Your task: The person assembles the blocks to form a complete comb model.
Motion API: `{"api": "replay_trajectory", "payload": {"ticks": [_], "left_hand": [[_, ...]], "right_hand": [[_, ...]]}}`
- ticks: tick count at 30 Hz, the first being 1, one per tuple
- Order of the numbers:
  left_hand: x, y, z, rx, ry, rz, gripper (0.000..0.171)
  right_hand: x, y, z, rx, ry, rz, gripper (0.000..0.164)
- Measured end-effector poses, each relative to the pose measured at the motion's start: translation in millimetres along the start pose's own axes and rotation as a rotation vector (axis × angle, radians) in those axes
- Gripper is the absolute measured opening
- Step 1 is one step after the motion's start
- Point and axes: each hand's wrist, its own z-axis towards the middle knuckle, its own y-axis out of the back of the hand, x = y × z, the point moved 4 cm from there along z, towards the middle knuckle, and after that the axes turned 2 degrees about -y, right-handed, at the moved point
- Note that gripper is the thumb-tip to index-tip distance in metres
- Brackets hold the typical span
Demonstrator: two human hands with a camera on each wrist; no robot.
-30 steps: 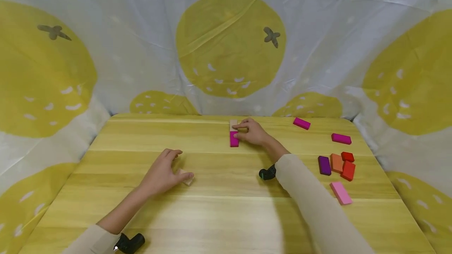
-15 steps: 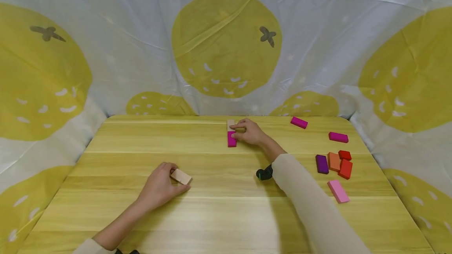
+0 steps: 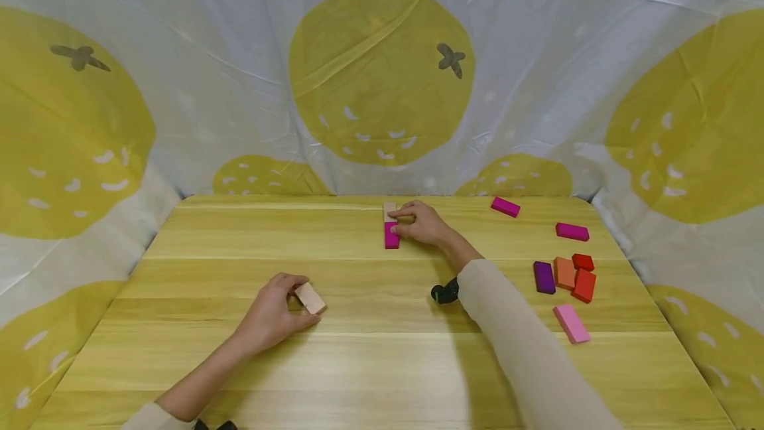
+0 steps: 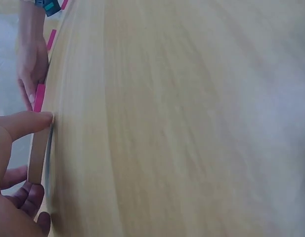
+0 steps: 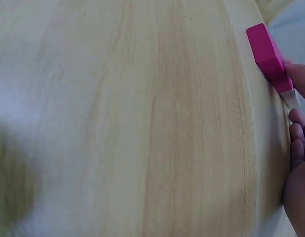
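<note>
Pinching a pale block (image 3: 310, 298) between thumb and fingers, the left hand (image 3: 271, 314) has it near the middle of the surface (image 3: 358, 363), gripped near opposite ends, presumably to leave its broad face free and its angle easy to adjust. (Whether its underside touches the wood, I can't tell.) Farther back, a magenta block (image 3: 391, 237) and a second pale block (image 3: 390, 208) lie end to end in a short line. The right hand (image 3: 425, 223) reaches in from the right side with thumb and forefinger spread, the thumb on the magenta piece, the forefinger on the pale one; likely it steadies the join. Off to the right, looser and apparently a supply: two more magenta pieces, a purple block (image 3: 544, 277), an orange block (image 3: 564, 273) touching a red one, a smaller red beside them, and a pink block (image 3: 572, 324) lying nearer the person. Surface is yellowish wood grain, glossy where light strikes the near part. Pale cloth (image 3: 239, 85) printed with big yellow fruit hangs behind and along both sides, hiding any room beyond.
</note>
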Motion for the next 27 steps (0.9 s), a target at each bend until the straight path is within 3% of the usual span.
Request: {"api": "replay_trajectory", "payload": {"ticks": [12,27], "left_hand": [[-19.7,-8.3,24.9,0.040,-0.048,-0.023,0.071],[-53.6,-41.3,70.6,0.140,-0.148,-0.082,0.067]], "right_hand": [[0.3,1.0,-0.1,0.005,0.004,-0.005,0.044],[1.4,0.2,1.1,-0.007,-0.013,-0.025,0.044]]}}
